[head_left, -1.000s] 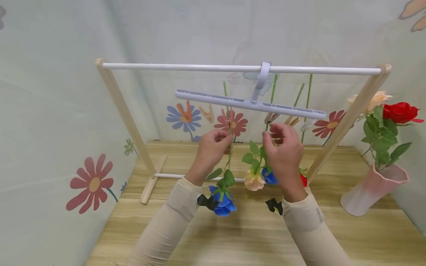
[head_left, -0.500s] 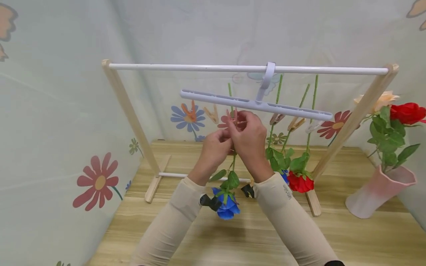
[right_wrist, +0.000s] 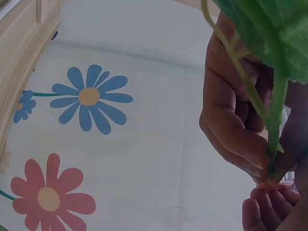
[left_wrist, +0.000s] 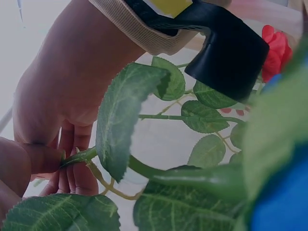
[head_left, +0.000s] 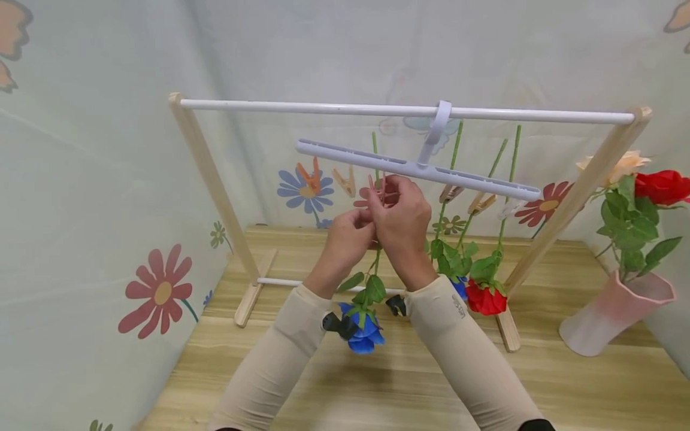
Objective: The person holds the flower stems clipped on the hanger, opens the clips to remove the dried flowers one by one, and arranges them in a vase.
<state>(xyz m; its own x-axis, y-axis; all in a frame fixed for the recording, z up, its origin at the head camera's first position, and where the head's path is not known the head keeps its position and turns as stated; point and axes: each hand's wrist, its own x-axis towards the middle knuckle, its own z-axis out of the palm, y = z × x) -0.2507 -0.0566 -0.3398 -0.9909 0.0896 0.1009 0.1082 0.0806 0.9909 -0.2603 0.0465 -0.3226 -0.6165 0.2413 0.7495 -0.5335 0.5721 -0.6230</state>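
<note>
My left hand (head_left: 346,244) pinches the green stem (left_wrist: 84,156) of an upside-down blue rose (head_left: 364,336), whose bloom hangs below the wrist. Just above it, my right hand (head_left: 403,220) has its thumb and fingers about a pink clothespin (head_left: 380,190), gripping it under a pale lilac hanger (head_left: 361,160). The stem passes up behind the hanger. Both hands meet closely in the right wrist view, where the left hand (right_wrist: 240,125) holds the stem. Fingers hide the clothespin's lower end, so whether it bites the stem cannot be seen.
A wooden rack with a white top bar (head_left: 302,108) bears the hanger. Orange (head_left: 309,175) and tan clothespins (head_left: 345,181) hang at left. At right, clothespins hold several stems, one with a red rose (head_left: 486,297). A pink-white vase (head_left: 609,314) with flowers stands at far right.
My right hand has moved left from the stems on the right to the pink clothespin and now grips it. The left hand stays on the blue rose's stem.
</note>
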